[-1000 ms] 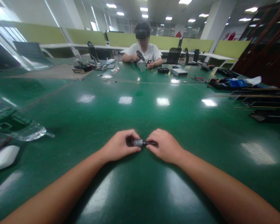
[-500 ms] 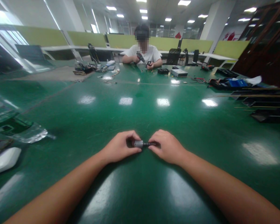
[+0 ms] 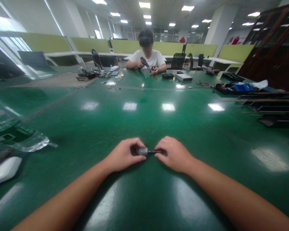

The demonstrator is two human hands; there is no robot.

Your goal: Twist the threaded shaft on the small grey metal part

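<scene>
Both my hands rest on the green table (image 3: pixel 144 122) and meet at a small cylindrical part. My left hand (image 3: pixel 124 155) is closed around its silver metal end (image 3: pixel 143 151). My right hand (image 3: pixel 174 154) pinches the thin dark shaft (image 3: pixel 154 151) that sticks out of that silver end. The rest of the part is hidden inside my fingers. The part lies level, just above or on the tabletop.
A clear plastic bag (image 3: pixel 16 134) and a white object (image 3: pixel 3 170) lie at the left edge. Black trays and rods (image 3: pixel 274 109) sit at the right. Across the table a person (image 3: pixel 146 56) holds a power tool among small boxes (image 3: pixel 184 77) and cables.
My hands and the part keep the same grip. The view has tilted slightly, so they sit a little lower in the picture.
</scene>
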